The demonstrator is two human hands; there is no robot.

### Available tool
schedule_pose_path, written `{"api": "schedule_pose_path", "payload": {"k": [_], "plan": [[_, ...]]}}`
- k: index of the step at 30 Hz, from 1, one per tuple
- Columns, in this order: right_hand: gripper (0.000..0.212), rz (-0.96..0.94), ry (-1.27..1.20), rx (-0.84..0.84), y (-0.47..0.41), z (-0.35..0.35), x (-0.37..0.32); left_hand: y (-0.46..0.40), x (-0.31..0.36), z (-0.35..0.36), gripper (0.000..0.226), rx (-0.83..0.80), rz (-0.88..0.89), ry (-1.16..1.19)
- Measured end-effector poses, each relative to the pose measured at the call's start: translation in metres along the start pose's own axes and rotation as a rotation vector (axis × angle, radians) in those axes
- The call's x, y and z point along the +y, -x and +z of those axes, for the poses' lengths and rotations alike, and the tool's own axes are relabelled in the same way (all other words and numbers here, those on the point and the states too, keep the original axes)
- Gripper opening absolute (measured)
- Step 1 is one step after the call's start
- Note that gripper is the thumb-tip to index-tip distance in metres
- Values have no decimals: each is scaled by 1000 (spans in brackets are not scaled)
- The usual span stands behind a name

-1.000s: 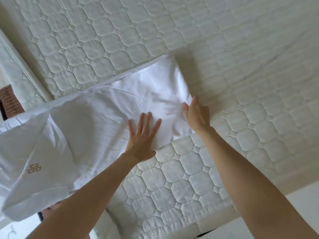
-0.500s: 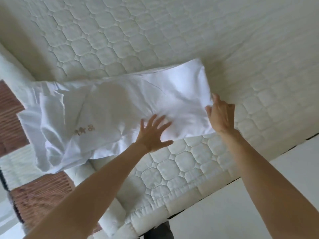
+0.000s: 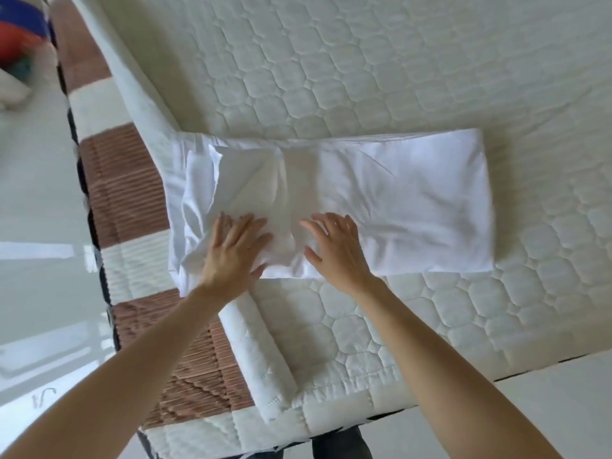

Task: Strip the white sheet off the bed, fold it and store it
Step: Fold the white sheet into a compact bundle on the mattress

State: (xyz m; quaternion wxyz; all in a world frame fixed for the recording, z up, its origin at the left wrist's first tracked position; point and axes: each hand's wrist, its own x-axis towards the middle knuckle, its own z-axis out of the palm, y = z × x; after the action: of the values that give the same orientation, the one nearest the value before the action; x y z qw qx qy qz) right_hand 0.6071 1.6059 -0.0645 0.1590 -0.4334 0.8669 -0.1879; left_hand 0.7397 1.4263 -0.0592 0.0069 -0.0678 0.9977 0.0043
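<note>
Bright, soft daylight — mild blur
Floor glares at left; faint shadows beside the sheet; edges bend — top-left corner smeared.

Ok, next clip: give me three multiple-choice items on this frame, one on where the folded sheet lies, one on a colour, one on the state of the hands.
1. Where does the white sheet lie?
A. on the floor
B. on the quilted mattress
C. inside a cupboard

2. What colour are the stripes on the mattress side?
A. brown and white
B. green and yellow
C. black and red

3. What are the hands doing?
A. both pinch a corner
B. both hang idle
C. both press flat on the sheet

Answers: 1 B, the sheet rests on the quilted mattress near its left edge. 2 A, brown bands alternate with white. 3 C, the left hand and right hand lie on the sheet with fingers spread.
</note>
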Motion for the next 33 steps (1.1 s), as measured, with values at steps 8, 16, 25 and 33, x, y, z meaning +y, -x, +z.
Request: {"api": "schedule_pose_path", "payload": {"k": [8,16,25,33], "plan": [[61,-75,-59,17,-53,37,-106,32,-123,-42,19,139,-708,452],[50,-41,-3,-358,-116,63,-166,87,-127,-35,12,242,163,407],[81,-299,101,-77,-65,53,-140,100,-54,28,42,-292,527,40],[34,-9,206,305,-46,52,-158,189,-133,9,41,-375,325,-11]]}}
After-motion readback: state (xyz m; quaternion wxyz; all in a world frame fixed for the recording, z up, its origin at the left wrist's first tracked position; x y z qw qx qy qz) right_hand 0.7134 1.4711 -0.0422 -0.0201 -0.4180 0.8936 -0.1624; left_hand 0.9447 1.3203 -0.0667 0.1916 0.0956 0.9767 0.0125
